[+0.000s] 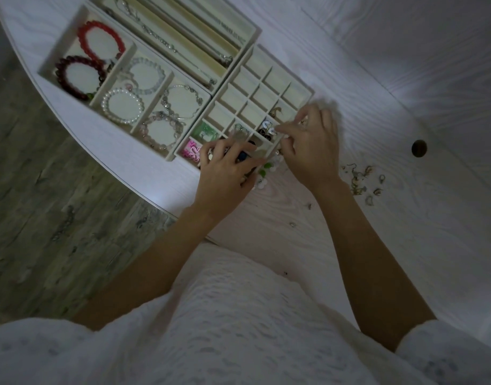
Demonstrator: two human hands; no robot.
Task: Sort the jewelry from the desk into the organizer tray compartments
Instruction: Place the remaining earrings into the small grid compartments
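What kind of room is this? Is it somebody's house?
Probably a home, maybe a bedroom desk. A white wood-grain desk holds jewelry organizer trays with bead bracelets, and the floor is wood-look.

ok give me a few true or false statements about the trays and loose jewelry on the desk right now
1. The red bead bracelet lies in a tray compartment. True.
2. Loose earrings lie on the desk beside the right hand. True.
3. Every cell of the small-grid tray is filled. False: many far cells look empty.
4. The pearl bracelet sits on the bare desk. False: it lies in a compartment.
5. Both hands are at the grid tray's near end. True.
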